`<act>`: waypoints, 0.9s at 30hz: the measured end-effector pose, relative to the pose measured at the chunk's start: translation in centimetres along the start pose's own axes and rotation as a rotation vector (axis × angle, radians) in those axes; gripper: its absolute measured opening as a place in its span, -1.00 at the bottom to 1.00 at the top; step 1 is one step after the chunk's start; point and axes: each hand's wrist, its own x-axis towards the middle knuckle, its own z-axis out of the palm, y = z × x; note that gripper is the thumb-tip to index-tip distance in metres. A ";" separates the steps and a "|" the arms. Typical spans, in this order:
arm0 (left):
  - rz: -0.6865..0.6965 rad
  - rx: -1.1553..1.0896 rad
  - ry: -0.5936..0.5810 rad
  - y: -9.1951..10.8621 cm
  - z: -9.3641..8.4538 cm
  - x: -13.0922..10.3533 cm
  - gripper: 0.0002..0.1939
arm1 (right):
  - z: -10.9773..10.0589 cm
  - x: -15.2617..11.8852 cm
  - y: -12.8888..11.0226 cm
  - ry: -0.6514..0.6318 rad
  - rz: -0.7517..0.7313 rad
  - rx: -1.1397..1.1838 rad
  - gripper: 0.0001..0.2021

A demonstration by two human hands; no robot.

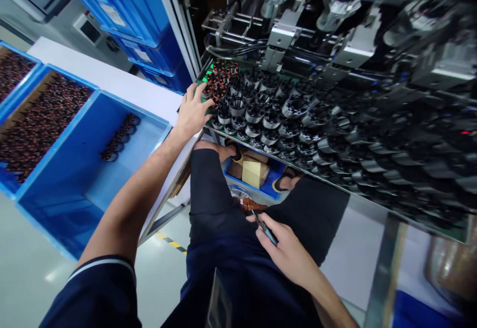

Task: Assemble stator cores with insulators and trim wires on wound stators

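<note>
Illumination uneven. The white tabletop [119,83] is brightly lit; the machine [354,52] behind is dim, darkest toward the right. Glare spot on the floor [33,271]. Ring-shaped parts [268,119] smear rightward, probably motion blur. Wide-angle distortion stretches the edges.

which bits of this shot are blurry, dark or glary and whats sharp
Head view: metal parts near the left hand look fairly sharp; those far right smear darkly; the machine is dim with bright glints; the floor has pale glare, lower left.
</note>
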 end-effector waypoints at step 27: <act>0.286 -0.653 0.192 17.8 -2.9 -19.7 -0.41 | -2.6 3.0 -8.3 0.464 -0.447 0.492 -0.59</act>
